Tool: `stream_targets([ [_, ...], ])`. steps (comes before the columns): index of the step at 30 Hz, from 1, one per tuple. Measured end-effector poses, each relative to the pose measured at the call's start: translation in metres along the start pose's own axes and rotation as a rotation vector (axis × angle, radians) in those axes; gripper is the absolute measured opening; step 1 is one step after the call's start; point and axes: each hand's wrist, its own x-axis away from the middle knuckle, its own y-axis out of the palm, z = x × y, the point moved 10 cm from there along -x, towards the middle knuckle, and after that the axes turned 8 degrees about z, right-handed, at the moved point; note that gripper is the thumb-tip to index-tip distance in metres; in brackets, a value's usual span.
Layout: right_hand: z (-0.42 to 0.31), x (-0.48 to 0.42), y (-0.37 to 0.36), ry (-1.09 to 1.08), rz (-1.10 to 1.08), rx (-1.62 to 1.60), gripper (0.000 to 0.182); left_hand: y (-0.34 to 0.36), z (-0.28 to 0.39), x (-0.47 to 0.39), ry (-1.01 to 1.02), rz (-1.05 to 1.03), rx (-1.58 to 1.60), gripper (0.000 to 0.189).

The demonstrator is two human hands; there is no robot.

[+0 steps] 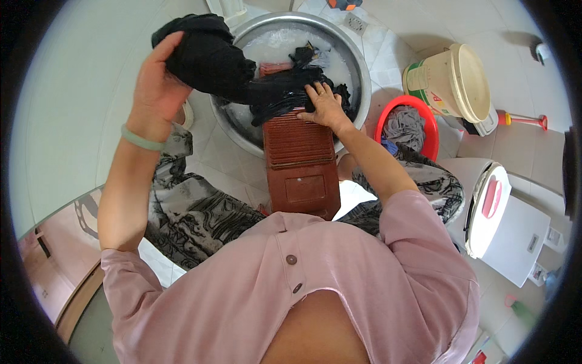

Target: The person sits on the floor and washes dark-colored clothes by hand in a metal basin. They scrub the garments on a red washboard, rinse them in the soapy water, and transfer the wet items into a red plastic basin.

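Raised at the upper left, my left hand (159,82) grips one end of a black wet garment (204,54). The cloth stretches across to a reddish-brown washboard (300,141), whose ridged upper part leans into a large round metal basin (359,54) of cloudy, sudsy water. My right hand (325,104) rests with spread fingers on the cloth over the board; whether it pinches any fabric is hard to tell. More dark cloth and a bit of grey cloth (320,58) lie in the water beyond it.
Right of the basin stands a red plastic tub (432,136) holding grey and blue cloth. Behind it is a cream plastic bucket (470,84), tilted in view. A white toilet (475,209) is farther right. A floor drain (355,22) lies beyond the basin. A pale panel borders the left.
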Motion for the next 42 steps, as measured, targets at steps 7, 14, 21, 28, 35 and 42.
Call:
stream_targets([
  [7, 0.056, -0.014, 0.007, 0.111, 0.199, -0.293, 0.06, 0.024, 0.037, 0.006, -0.092, -0.361, 0.085, 0.033],
  [14, 0.139, 0.003, -0.004, 0.38, 0.332, -0.234, 0.047, 0.023, 0.034, 0.005, -0.088, -0.35, 0.126, 0.03],
  [21, 0.14, -0.035, -0.101, 0.397, 0.407, -0.258, 0.031, 0.035, 0.05, 0.022, 0.326, -0.156, 0.004, 0.026],
  [28, 0.124, -0.082, -0.215, 0.244, 0.518, -0.591, 0.031, 0.031, 0.024, -0.008, 0.071, -0.314, 0.057, 0.026],
  [35, 0.053, -0.102, -0.356, 0.118, 0.609, -0.606, 0.021, 0.033, 0.013, -0.01, 0.017, -0.179, 0.143, 0.026],
  [42, 0.015, -0.086, -0.444, 0.18, 0.701, -0.478, 0.018, -0.004, -0.002, -0.073, -0.127, -0.191, 0.147, 0.03],
])
